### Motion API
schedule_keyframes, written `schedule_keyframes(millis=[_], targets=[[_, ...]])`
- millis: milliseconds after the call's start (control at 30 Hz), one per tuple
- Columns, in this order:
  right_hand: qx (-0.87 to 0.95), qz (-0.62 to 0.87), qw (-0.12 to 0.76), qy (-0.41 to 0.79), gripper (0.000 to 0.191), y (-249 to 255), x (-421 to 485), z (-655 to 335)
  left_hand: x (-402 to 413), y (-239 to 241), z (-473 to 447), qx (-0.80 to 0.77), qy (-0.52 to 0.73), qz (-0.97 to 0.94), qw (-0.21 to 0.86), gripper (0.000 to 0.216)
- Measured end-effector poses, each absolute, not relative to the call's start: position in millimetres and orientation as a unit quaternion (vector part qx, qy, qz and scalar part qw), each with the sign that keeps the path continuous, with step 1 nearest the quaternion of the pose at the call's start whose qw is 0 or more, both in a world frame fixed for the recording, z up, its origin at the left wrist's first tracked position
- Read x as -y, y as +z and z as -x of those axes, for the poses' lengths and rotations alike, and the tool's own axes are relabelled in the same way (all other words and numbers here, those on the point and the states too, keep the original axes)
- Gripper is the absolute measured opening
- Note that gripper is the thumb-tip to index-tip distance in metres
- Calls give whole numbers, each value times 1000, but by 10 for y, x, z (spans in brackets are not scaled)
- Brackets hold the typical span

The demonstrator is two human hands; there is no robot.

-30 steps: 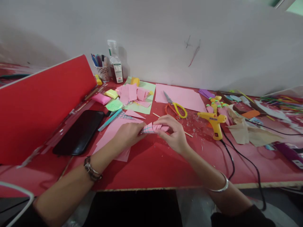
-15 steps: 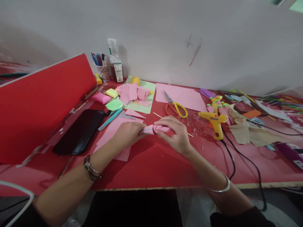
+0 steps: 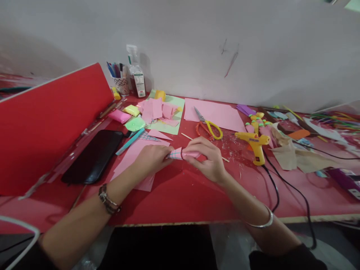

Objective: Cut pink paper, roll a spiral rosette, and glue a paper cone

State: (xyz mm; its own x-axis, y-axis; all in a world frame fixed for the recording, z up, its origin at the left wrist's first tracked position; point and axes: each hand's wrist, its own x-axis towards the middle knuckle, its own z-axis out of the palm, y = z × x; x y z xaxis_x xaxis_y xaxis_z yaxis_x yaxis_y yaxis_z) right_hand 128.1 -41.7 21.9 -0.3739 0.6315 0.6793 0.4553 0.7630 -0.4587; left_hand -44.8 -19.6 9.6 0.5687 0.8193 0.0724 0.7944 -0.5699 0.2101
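Both hands meet over the red table (image 3: 180,195) and hold a small pink paper cone (image 3: 180,153) with a grid of blue lines drawn on it. My left hand (image 3: 152,158) pinches the pointed end, fingers closed. My right hand (image 3: 206,158) curls round the wider end, fingers wrapped over the rolled paper. A pink sheet (image 3: 132,159) lies under my left hand. A thin wooden stick (image 3: 225,159) pokes out beyond my right hand.
A yellow glue gun (image 3: 254,144) with a black cord (image 3: 284,187) stands right of my hands, scissors (image 3: 208,127) on a pink sheet (image 3: 222,114) behind them. A black phone (image 3: 94,157), teal pen (image 3: 131,141), clay lumps, paper scraps (image 3: 160,110), pen cup (image 3: 121,84) and bottle (image 3: 136,77) sit left.
My right fingers have curled further over the paper, rolling it tighter into a cone. My left hand has stayed at the tip.
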Motion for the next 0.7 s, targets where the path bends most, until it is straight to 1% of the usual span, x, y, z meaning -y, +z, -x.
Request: schedule_keyframes(millis=[200,367,500,700], targets=[[842,323,423,91,9,210,424,-1267,200,104,439,-454,60,-887,60,18],[863,341,367,69,17,171,447,-1273,210,126,428,-454,45,-888,55,21],[872,363,328,27,19,177,467,-1264,211,102,427,-452,33,-891,40,25],[888,350,294,-45,22,175,477,-1234,220,57,430,-448,35,-893,10,29]])
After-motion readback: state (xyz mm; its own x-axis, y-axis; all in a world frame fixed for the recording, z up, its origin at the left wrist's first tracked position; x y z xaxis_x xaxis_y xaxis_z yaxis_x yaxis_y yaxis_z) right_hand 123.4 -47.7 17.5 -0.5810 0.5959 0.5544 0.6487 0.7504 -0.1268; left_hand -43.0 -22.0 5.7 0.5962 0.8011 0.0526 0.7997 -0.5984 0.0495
